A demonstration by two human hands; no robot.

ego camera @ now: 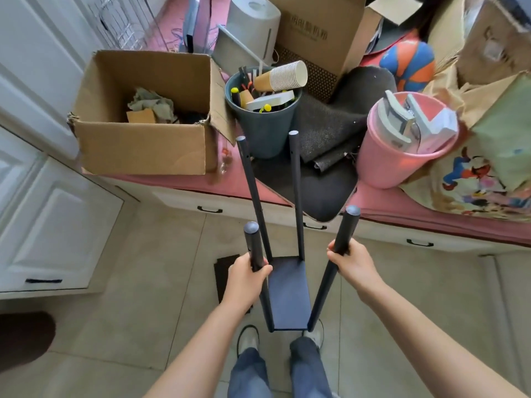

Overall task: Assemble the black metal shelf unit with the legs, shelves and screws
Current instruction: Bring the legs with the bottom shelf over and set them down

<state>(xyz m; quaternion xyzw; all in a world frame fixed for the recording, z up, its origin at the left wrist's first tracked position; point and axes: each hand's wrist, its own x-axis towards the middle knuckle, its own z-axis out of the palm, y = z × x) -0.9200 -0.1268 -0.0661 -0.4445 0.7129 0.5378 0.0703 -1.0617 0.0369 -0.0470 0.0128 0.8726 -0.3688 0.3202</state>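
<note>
Centre of frame, standing on pale floor tiles: partly built black metal shelf unit, one flat rectangular shelf panel fixed low between four round black tubular legs.

Near left leg: capped top lower centre-left, gripped just below the cap by left hand, fingers curled round the tube.

Near right leg: capped top right of centre, leaning outward, gripped in its upper part by right hand, fingers and thumb wrapped round the tube.

Far left leg and far right leg: rising toward mid-frame, small screw holes visible along both, tops free and untouched.

Bottom centre: blue trouser legs and two light shoes, just behind the foot of the unit.

Behind the unit, across mid-frame: pink-covered ledge above white drawers with dark handles.

On the ledge, upper left: open brown cardboard box holding crumpled cloth.
Upper centre: dark teal plastic bin filled with a tilted stack of paper cups and assorted small items.
Right of centre: pink plastic bucket holding grey and white objects.
Between bin and bucket: dark grey fabric mat.
Upper right: orange and blue ball, further cardboard boxes, cartoon-printed cloth.

Left edge of frame: white panelled cabinet doors.
</note>
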